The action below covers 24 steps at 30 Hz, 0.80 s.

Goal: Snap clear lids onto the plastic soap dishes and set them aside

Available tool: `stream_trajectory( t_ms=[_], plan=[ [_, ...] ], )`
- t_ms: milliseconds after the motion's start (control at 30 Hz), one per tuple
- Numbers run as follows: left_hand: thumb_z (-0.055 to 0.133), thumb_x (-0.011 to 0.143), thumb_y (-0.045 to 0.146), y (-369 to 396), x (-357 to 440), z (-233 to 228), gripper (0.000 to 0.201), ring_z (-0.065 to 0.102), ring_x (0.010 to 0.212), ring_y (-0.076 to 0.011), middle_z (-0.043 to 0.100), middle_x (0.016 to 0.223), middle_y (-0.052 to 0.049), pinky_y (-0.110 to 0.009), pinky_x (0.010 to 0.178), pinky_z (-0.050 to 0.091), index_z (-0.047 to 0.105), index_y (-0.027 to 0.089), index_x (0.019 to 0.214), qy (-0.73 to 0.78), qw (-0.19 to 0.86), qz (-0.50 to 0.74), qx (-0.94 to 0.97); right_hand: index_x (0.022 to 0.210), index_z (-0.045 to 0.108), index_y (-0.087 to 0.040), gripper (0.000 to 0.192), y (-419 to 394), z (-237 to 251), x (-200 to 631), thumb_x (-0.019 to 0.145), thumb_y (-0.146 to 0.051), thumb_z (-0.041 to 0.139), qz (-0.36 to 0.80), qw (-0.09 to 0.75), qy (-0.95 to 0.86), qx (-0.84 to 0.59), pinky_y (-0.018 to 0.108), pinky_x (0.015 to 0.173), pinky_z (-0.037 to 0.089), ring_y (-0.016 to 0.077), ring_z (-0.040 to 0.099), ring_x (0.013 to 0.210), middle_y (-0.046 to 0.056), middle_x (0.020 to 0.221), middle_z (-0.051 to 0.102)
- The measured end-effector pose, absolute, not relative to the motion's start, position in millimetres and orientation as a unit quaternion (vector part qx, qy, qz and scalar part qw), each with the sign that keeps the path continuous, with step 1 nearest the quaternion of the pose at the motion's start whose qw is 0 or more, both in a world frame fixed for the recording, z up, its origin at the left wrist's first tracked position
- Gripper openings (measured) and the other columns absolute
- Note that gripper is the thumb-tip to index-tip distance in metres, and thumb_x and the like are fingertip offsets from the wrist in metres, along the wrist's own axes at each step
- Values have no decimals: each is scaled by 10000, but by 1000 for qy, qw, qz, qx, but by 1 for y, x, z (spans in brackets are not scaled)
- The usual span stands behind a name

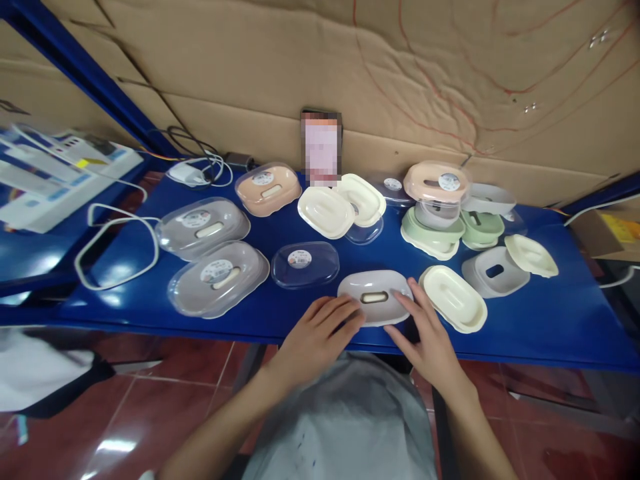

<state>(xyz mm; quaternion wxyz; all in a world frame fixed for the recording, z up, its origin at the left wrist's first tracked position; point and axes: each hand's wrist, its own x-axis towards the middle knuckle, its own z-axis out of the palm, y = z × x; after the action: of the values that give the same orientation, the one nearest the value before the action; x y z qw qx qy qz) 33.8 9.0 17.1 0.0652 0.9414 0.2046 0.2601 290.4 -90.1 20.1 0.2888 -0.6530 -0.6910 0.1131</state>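
Note:
A grey oval soap dish (355, 286) lies near the table's front edge, a cream piece showing through its central slot. My left hand (325, 328) holds its left end, fingers close together over the rim. At the other end is my right hand (425, 330), its thumb on the near side and fingers on the far side. Just right of that hand sits a cream oval tray (454, 293). Left of the dish is a clear oval lid (305, 265) with a round label. What my fingertips do under the rim is hidden.
Two lidded grey dishes (218, 279) and a lidded peach dish (268, 191) stand left. Cream trays (326, 212) lie before a blurred-screen phone (321, 148). Stacked peach and green dishes (433, 230) and a grey dish (495, 272) are right. White cable (117, 283) loops at far left.

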Motion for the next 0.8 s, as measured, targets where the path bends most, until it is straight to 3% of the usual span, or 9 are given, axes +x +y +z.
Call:
stream_trajectory(
  t_ms=[167, 367, 533, 600, 700, 800],
  plan=[
    [594, 1104, 226, 11, 36, 20, 274, 658, 1365, -272, 743, 1397, -115, -455, 1128, 544, 672, 165, 1359, 203, 80, 265, 939, 1675, 400, -380, 682, -91, 17, 290, 1052, -389, 678, 98, 300, -685, -657, 541, 1254, 515, 324, 434, 1604, 56, 1778, 365],
    [599, 1081, 177, 17, 29, 25, 306, 648, 1390, -262, 723, 1411, -124, -463, 1179, 530, 655, 185, 1382, 197, 100, 300, 928, 1684, 396, -404, 692, -93, 13, 288, 1055, -329, 675, 62, 285, -703, -648, 564, 1277, 488, 338, 476, 1578, 54, 1787, 340],
    [630, 1047, 185, 43, 14, 24, 471, 451, 1587, -403, 530, 1643, -208, -637, 1241, 438, 592, 203, 1516, 392, 28, 288, 873, 1681, 401, -400, 691, -91, 14, 289, 1054, -318, 679, 59, 286, -708, -643, 559, 1276, 491, 330, 495, 1567, 60, 1764, 384],
    [642, 1058, 245, 52, 12, 21, 444, 484, 1561, -432, 558, 1631, -192, -684, 1234, 417, 615, 223, 1500, 426, 15, 266, 865, 1684, 393, -404, 697, -91, 15, 289, 1054, -318, 677, 64, 286, -708, -642, 552, 1274, 495, 323, 493, 1570, 55, 1761, 392],
    [632, 1081, 275, 53, 16, 21, 356, 604, 1465, -368, 670, 1530, -131, -607, 1203, 476, 649, 260, 1437, 411, 37, 305, 858, 1725, 292, -388, 779, -91, 14, 288, 1052, -348, 683, 81, 288, -699, -649, 554, 1263, 506, 312, 494, 1570, 74, 1740, 431],
    [612, 1102, 283, 37, 28, 30, 371, 645, 1413, -273, 694, 1494, -101, -494, 1177, 523, 599, 278, 1473, 379, 92, 369, 844, 1757, 172, -363, 892, -92, 11, 287, 1041, -386, 703, 89, 295, -687, -658, 571, 1243, 522, 316, 519, 1551, 108, 1706, 481]
  ],
)
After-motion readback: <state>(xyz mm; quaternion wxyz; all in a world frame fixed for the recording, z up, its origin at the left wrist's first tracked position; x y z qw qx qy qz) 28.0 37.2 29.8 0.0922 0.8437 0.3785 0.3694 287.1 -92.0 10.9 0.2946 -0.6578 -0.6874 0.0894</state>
